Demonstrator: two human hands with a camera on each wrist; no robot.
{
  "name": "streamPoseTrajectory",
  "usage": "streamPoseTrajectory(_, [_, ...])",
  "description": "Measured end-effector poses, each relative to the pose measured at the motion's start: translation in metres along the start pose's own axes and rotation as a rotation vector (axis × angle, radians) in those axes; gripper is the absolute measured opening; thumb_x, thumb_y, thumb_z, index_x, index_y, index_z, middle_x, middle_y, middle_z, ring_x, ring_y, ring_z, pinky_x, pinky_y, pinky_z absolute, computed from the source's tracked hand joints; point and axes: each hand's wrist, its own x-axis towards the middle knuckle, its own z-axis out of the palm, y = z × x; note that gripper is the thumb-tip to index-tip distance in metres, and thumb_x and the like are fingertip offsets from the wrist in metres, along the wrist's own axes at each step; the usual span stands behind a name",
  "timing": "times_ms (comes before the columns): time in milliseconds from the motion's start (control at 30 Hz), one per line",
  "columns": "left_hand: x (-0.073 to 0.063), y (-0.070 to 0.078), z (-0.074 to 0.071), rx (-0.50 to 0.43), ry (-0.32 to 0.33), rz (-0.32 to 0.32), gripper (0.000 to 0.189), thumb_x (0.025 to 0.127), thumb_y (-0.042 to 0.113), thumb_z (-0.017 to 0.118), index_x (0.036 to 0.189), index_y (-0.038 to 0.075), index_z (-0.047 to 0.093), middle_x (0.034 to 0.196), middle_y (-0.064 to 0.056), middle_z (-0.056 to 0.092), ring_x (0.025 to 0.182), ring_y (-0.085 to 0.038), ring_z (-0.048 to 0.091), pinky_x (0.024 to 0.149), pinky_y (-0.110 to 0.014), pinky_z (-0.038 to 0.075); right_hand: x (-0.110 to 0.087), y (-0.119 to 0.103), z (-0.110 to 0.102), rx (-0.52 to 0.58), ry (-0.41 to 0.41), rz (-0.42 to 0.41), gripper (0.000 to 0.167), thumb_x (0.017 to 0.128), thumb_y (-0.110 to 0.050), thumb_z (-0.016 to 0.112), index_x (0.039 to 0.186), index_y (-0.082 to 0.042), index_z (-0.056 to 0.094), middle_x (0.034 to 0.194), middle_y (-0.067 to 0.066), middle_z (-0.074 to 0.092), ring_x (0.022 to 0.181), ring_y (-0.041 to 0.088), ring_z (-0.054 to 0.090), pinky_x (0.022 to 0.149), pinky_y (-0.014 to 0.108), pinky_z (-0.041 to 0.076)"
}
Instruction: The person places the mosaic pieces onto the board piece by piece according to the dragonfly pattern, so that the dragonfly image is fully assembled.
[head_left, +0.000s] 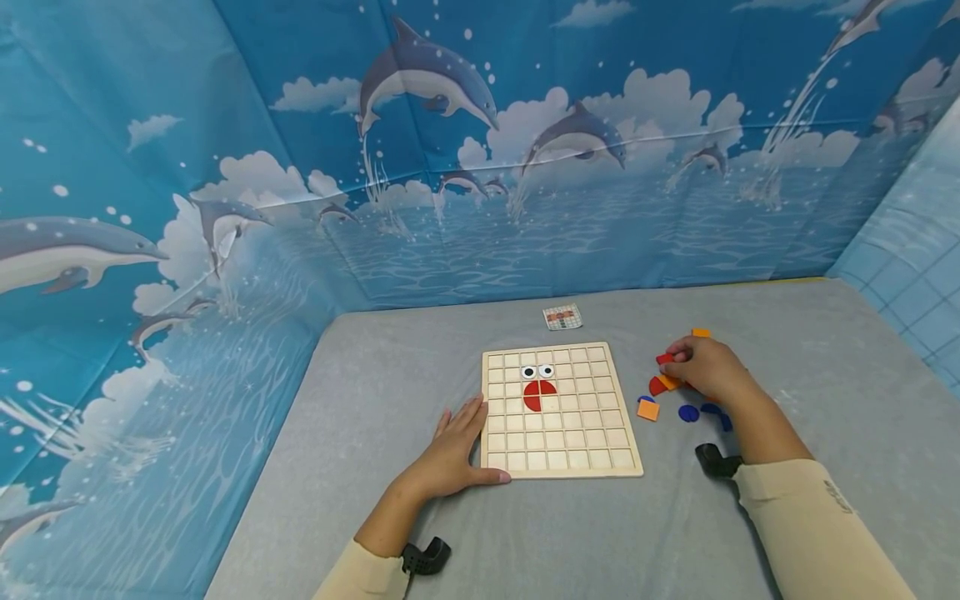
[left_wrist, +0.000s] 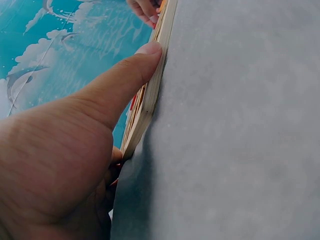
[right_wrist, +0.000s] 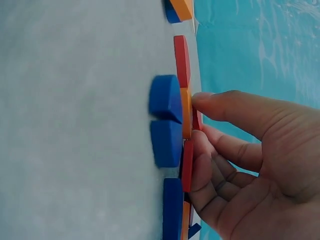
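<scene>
A wooden grid board (head_left: 577,437) lies on the grey table. My left hand (head_left: 452,454) rests at its near left corner, straight fingers along the left side and the thumb on the front edge. On the board are two round eye pieces (head_left: 528,372) and several red quarter-circle pieces (head_left: 532,402) below them. Right of the board, my right hand (head_left: 708,367) pinches a small red piece (head_left: 664,358) between thumb and fingers; its full shape is hidden. Under and around that hand lie another red piece (head_left: 657,386), orange pieces (head_left: 648,410) and blue pieces (right_wrist: 165,97).
A small printed card (head_left: 562,317) with a pattern on a grid lies behind the board. A blue curtain with dolphins (head_left: 427,79) hangs at the back and left of the table. Black wrist cameras (head_left: 426,556) sit at both cuffs.
</scene>
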Motion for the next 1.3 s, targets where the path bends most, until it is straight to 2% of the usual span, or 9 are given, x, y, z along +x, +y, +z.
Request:
streamPoseTrajectory(233, [0.001,-0.001,0.001,0.003,0.000,-0.003,0.118,0.080,0.063,0.077,0.163,0.008,0.014,0.172,-0.004,0.009,0.160,-0.021,0.007,0.128,-0.055,-0.001,-0.003,-0.003,0.003,0.023,-0.009,-0.055,0.056,0.095,-0.041,0.068,0.131,0.002,0.058,0.120,0.022,0.064,0.103,0.034,0.059,0.082,0.042,0.053])
streamPoseTrajectory(467, [0.000,-0.001,0.001,0.002,0.000,-0.005,0.118,0.080,0.063,0.077,0.163,0.009,0.014,0.172,-0.004,0.009,0.160,-0.020,0.006,0.128,-0.054,-0.001,-0.009,-0.014,0.006,0.135,-0.048,-0.142,0.058,0.097,-0.046,0.066,0.137,-0.004,0.058,0.125,0.019,0.065,0.102,0.027,0.063,0.075,0.030,0.054])
streamPoseTrajectory(667, [0.000,0.000,0.000,0.006,0.003,-0.001,0.118,0.080,0.064,0.077,0.163,0.009,0.014,0.172,-0.004,0.009,0.160,-0.020,0.007,0.128,-0.054,0.000,-0.019,-0.032,0.008,0.220,-0.063,-0.183,0.054,0.096,-0.043,0.068,0.136,-0.008,0.059,0.121,0.015,0.065,0.102,0.027,0.063,0.075,0.030,0.057])
streamPoseTrajectory(800, [-0.001,0.001,0.000,0.004,0.004,0.002,0.118,0.080,0.062,0.077,0.163,0.008,0.014,0.172,-0.005,0.010,0.160,-0.021,0.008,0.128,-0.054,0.000,-0.024,-0.041,0.011,0.254,-0.076,-0.260,0.048,0.097,-0.037,0.068,0.135,-0.009,0.060,0.116,0.012,0.065,0.100,0.026,0.065,0.078,0.031,0.058])
streamPoseTrajectory(967, [-0.001,0.001,-0.001,0.007,0.004,0.004,0.118,0.080,0.062,0.077,0.163,0.007,0.014,0.172,-0.005,0.010,0.160,-0.021,0.008,0.128,-0.054,0.000,-0.028,-0.050,0.019,0.362,-0.136,-0.347,0.042,0.098,-0.026,0.068,0.136,-0.009,0.058,0.112,0.011,0.065,0.097,0.027,0.065,0.081,0.032,0.059])
streamPoseTrajectory(1100, [-0.001,0.001,0.000,0.008,0.006,0.005,0.118,0.080,0.061,0.078,0.163,0.007,0.014,0.172,-0.005,0.010,0.160,-0.021,0.008,0.128,-0.054,-0.001,-0.031,-0.059,0.026,0.422,-0.180,-0.395,0.041,0.098,-0.019,0.067,0.135,-0.006,0.056,0.111,0.013,0.065,0.100,0.033,0.065,0.084,0.035,0.060])
streamPoseTrajectory(1300, [-0.001,0.001,0.000,0.010,0.003,0.001,0.118,0.080,0.061,0.077,0.163,0.008,0.013,0.172,-0.005,0.009,0.160,-0.020,0.007,0.128,-0.053,-0.001,-0.033,-0.069,0.034,0.464,-0.210,-0.401,0.033,0.097,-0.011,0.065,0.128,-0.002,0.057,0.110,0.016,0.063,0.104,0.041,0.062,0.086,0.034,0.059])
